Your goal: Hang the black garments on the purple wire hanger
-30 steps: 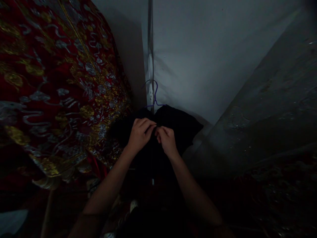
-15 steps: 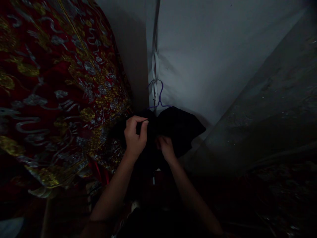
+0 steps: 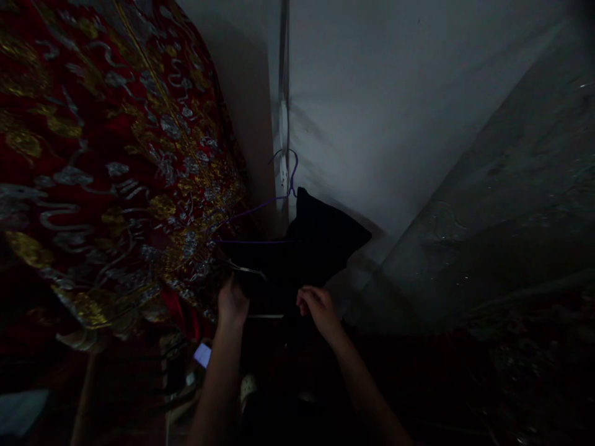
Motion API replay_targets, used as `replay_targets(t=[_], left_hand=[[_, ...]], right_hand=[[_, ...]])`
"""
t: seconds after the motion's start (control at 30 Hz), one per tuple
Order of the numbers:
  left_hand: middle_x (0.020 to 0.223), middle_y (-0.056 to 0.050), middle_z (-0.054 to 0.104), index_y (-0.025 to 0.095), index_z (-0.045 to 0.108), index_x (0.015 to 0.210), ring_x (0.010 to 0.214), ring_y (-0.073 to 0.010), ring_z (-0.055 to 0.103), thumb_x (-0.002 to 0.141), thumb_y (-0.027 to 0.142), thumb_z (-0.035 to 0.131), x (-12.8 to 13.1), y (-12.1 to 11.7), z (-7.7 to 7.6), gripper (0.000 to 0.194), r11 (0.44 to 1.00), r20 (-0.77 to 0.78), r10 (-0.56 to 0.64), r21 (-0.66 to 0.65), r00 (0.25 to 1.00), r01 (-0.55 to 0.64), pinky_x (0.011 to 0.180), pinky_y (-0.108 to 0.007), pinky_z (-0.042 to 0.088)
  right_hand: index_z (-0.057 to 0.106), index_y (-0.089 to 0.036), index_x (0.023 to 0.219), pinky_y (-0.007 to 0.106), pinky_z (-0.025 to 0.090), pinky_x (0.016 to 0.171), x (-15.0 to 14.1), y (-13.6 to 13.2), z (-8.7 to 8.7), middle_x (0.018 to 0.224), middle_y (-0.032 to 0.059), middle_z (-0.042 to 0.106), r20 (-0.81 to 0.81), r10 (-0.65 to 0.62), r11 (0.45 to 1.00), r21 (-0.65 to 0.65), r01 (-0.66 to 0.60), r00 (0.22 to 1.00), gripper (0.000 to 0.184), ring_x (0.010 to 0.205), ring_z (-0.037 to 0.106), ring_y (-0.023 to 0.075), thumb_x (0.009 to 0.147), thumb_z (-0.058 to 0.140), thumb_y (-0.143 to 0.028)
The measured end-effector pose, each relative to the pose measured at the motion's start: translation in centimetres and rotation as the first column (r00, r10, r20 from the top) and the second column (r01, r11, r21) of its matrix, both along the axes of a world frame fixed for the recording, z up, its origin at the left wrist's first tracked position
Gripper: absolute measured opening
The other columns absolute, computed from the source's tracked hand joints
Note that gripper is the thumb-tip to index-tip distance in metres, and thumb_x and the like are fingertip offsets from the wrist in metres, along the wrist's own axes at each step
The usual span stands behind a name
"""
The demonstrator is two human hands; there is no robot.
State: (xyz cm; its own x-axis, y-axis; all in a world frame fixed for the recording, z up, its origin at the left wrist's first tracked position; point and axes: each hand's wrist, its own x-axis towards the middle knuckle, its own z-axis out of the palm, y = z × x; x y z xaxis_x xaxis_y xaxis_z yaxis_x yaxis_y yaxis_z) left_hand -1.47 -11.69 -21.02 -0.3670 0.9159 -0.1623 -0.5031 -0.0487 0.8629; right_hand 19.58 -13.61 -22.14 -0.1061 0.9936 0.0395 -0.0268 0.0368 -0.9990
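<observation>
A black garment [image 3: 320,232] hangs by its right shoulder on a purple clothes hanger [image 3: 260,207], whose left arm and lower bar show bare. The hanger's hook sits at a white fitting [image 3: 283,167] on the wall corner. My left hand [image 3: 233,302] is closed at the garment's left side, just below a thin pale strap or cord; dark cloth runs from its fingers. My right hand [image 3: 317,303] has curled fingers against the garment's lower part, closed on its cloth. The scene is dim, and the cloth's folds are hard to make out.
A red costume [image 3: 121,167] with gold and silver embroidery fills the left side. A pale wall [image 3: 395,111] rises behind the hanger, with a translucent sheet [image 3: 502,204] on the right. A small pale object [image 3: 202,355] lies low on the left, near a shoe [image 3: 248,387].
My left hand has moved down and left, and the garment's left shoulder has come off the hanger. My right hand has dropped slightly lower.
</observation>
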Motion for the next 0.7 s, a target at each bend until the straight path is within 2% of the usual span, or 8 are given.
replay_targets(t=[0.1,0.23,0.33,0.43,0.5,0.57,0.63,0.7], left_hand=[[0.086,-0.001,0.071,0.02,0.067,0.087,0.085,-0.0171,0.068,0.074,0.043,0.074,3.7,-2.4,1.0,0.027,0.999,-0.011,0.004,0.049,1.0,-0.003,0.083,-0.03,0.052],[0.084,-0.001,0.068,0.02,0.069,0.089,0.083,-0.0169,0.065,0.086,0.041,0.067,8.2,-5.3,3.4,0.021,0.963,-0.478,-0.057,0.205,0.877,0.174,0.079,-0.028,0.051],[0.09,-0.003,0.067,0.021,0.069,0.09,0.091,-0.0178,0.064,0.093,0.033,0.061,10.4,-6.5,4.5,0.015,0.914,-0.694,0.019,0.303,0.72,0.269,0.088,-0.031,0.05],[0.117,-0.008,0.065,0.024,0.068,0.113,0.116,-0.0221,0.059,0.094,0.032,0.059,10.4,-6.9,3.9,0.022,0.884,-0.777,0.047,0.325,0.628,0.335,0.105,-0.037,0.044],[0.13,-0.009,0.063,0.026,0.06,0.13,0.124,-0.0249,0.056,0.094,0.036,0.059,9.4,-7.1,2.5,0.037,0.87,-0.811,-0.099,0.211,0.576,0.446,0.108,-0.04,0.042],[0.117,-0.008,0.07,0.023,0.064,0.125,0.11,-0.026,0.065,0.094,0.043,0.057,8.0,-7.3,0.9,0.037,0.793,-0.816,-0.364,-0.018,0.449,0.609,0.098,-0.038,0.05],[0.096,-0.006,0.075,0.021,0.073,0.107,0.088,-0.0255,0.069,0.094,0.049,0.055,6.4,-7.6,-0.1,0.035,0.698,-0.787,-0.544,-0.232,0.291,0.677,0.084,-0.036,0.054],[0.094,-0.005,0.076,0.022,0.075,0.101,0.084,-0.0263,0.07,0.092,0.05,0.057,4.7,-7.8,-0.3,0.034,0.685,-0.773,-0.588,-0.32,0.237,0.655,0.081,-0.035,0.053]], right_hand=[[0.067,-0.02,0.082,0.031,0.05,0.072,1.5,-0.8,0.2,0.077,0.0035,0.068,0.104,-0.07,0.992,0.111,0.058,0.992,0.021,0.076,0.065,0.0197,0.084,0.06,-0.04],[0.06,-0.022,0.124,0.038,0.045,0.102,2.1,-2.4,1.3,0.123,0.0085,0.067,0.188,0.062,0.963,0.246,-0.108,0.98,0.047,0.115,0.061,0.0249,0.079,0.071,-0.031],[0.065,-0.022,0.119,0.038,0.047,0.101,2.2,-2.6,2.0,0.116,0.0073,0.07,0.109,0.105,0.959,0.251,-0.13,0.988,0.036,0.109,0.064,0.0241,0.083,0.059,-0.025],[0.071,-0.023,0.092,0.035,0.051,0.091,3.2,-1.8,3.1,0.091,0.0035,0.073,0.048,0.066,0.972,0.224,-0.075,0.997,0.023,0.093,0.067,0.0229,0.082,0.051,-0.026],[0.071,-0.023,0.077,0.033,0.052,0.081,4.2,-1.0,4.6,0.076,0.0014,0.069,0.082,0.128,0.96,0.238,-0.145,0.988,0.019,0.081,0.065,0.0216,0.079,0.052,-0.026],[0.072,-0.023,0.075,0.031,0.051,0.076,5.1,0.0,6.4,0.072,0.001,0.068,0.132,0.187,0.926,0.307,-0.219,0.974,0.02,0.076,0.064,0.0203,0.076,0.052,-0.022],[0.075,-0.023,0.087,0.031,0.05,0.077,5.5,1.4,8.1,0.082,0.0024,0.072,0.137,0.129,0.901,0.398,-0.174,0.982,0.025,0.079,0.064,0.0205,0.075,0.054,-0.021],[0.074,-0.024,0.106,0.032,0.049,0.082,5.4,3.4,9.1,0.097,0.0043,0.073,0.094,0.004,0.891,0.452,-0.047,0.996,0.036,0.089,0.064,0.0218,0.073,0.058,-0.024]])
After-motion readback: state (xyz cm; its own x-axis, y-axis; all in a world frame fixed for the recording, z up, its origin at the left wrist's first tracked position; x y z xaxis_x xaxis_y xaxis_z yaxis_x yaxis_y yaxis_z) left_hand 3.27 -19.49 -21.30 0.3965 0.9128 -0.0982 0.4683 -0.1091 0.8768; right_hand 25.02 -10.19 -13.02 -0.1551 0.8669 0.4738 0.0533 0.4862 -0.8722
